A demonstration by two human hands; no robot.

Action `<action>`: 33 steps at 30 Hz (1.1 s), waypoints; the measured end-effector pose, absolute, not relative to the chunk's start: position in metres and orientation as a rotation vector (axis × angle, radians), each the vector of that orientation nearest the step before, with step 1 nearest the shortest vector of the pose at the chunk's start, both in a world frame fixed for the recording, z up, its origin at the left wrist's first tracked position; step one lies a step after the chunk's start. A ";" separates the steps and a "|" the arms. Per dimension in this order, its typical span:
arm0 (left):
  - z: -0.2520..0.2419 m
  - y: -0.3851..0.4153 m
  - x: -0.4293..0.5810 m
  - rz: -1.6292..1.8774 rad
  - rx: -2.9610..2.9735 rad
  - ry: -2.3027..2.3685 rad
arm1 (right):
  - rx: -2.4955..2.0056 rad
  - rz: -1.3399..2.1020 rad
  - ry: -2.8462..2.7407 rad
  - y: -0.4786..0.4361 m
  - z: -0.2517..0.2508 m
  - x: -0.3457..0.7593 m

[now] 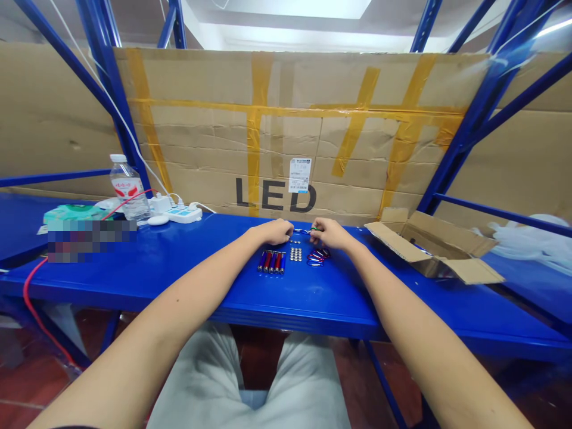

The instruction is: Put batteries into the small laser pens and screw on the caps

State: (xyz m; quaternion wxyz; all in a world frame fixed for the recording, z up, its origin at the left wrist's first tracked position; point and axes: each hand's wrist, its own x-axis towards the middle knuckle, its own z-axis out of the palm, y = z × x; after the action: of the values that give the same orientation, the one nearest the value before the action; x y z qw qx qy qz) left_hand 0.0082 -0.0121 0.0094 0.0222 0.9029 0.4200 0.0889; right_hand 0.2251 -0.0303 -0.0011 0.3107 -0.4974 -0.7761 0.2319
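My left hand (277,232) is closed at the far part of the blue table, fingers curled inward; whatever they hold is hidden. Opposite it, my right hand (329,233) is closed too, with a bit of green showing at its fingertips. Between both hands lies a thin blue and silver piece (302,230), too small to make out fully. Nearer me, several red and blue metal tubes like mini flashlights (271,263) sit side by side. Silver button cells (295,254) form rows beside them. Red and blue carabiner clips (317,257) are grouped below my right hand.
An open cardboard box (404,241) stands on the right of the blue table (179,262). At the left are a water bottle (129,193), a white power strip (185,213) and a green packet (75,213). A large cardboard sheet (201,137) rises behind.
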 end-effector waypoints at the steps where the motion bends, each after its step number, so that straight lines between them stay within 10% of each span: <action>1: 0.009 -0.012 0.007 0.314 2.766 1.324 | -1.295 0.616 -2.043 -0.030 -0.001 0.225; 33: 0.000 -0.003 0.019 0.431 2.469 1.138 | -1.290 0.597 -2.233 -0.037 0.004 0.219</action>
State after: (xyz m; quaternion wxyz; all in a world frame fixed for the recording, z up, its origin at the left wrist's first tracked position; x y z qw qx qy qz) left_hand 0.0190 -0.0030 -0.0001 0.1932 0.8801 0.4056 0.1535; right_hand 0.2187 -0.0371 0.0039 0.2446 -0.4725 -0.8180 0.2187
